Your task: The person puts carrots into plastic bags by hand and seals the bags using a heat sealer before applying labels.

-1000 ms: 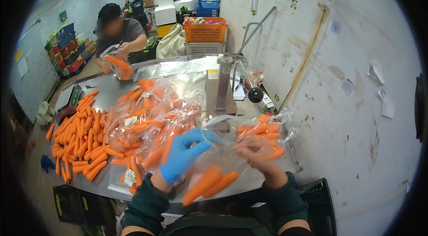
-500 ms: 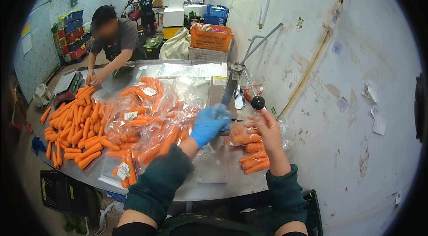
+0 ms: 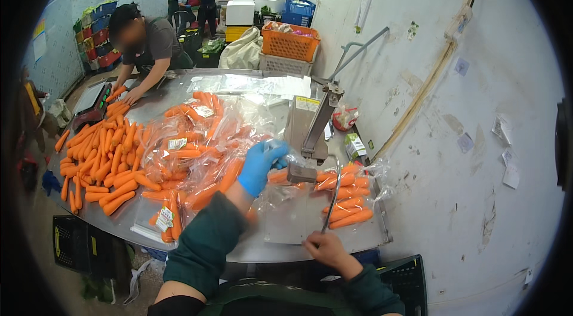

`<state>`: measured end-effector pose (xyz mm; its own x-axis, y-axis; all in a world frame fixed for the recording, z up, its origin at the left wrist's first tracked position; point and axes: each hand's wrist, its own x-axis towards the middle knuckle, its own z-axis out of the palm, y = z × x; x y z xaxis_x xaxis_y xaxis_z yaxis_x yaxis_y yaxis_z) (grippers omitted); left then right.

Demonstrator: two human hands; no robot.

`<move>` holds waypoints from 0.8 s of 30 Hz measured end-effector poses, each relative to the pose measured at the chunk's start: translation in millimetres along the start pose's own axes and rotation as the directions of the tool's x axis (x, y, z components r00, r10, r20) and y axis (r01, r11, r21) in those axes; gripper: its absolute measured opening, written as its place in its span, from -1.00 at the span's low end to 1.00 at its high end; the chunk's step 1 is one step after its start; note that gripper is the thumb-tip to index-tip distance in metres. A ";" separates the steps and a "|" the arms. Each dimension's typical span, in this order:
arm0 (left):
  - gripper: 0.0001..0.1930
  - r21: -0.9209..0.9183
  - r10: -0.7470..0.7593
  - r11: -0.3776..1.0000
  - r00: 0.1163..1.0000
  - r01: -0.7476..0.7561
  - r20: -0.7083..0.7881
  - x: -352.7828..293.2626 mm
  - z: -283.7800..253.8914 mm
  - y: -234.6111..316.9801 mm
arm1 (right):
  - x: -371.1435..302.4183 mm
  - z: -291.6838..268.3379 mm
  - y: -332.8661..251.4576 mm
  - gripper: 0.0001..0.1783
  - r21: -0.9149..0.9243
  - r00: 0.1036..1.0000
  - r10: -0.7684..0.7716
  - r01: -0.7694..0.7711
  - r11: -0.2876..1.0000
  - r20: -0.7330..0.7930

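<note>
My right hand (image 3: 327, 249) is clenched round the one lever (image 3: 333, 199), gloved left hand (image 3: 261, 165) pinching one clear bag (image 3: 293, 158) by the one block (image 3: 301, 174) — mid-job, I'd say. Right of that, bagged carrots (image 3: 349, 216), maybe two bags, can't tell. Left of my glove, a bagged pile (image 3: 191, 153), three labels (image 3: 177, 143) showing, too tangled to count. Loose carrots (image 3: 107, 161) further left — dozens, so plenty to go. Then one scale (image 3: 91, 116), one co-worker (image 3: 160, 41)

A metal table (image 3: 262, 252) carries loose carrots (image 3: 108, 161), bagged carrots (image 3: 190, 153), a scale (image 3: 91, 114) and a lever press (image 3: 322, 118).
</note>
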<state>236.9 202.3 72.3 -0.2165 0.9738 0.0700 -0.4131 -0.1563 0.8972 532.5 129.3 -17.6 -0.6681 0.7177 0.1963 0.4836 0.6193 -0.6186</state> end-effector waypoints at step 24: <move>-0.65 0.878 0.241 0.467 0.941 0.103 -0.238 12.1 -132.2 -55.0 | 107.1 -45.9 57.5 -0.51 0.506 0.836 0.375 -0.140 0.851 -0.401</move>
<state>140.1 200.9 -33.8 -0.5139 0.8392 0.1780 0.5620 0.1726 0.8089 514.7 256.4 2.7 -0.1504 0.9599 0.2367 0.2193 0.2658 -0.9387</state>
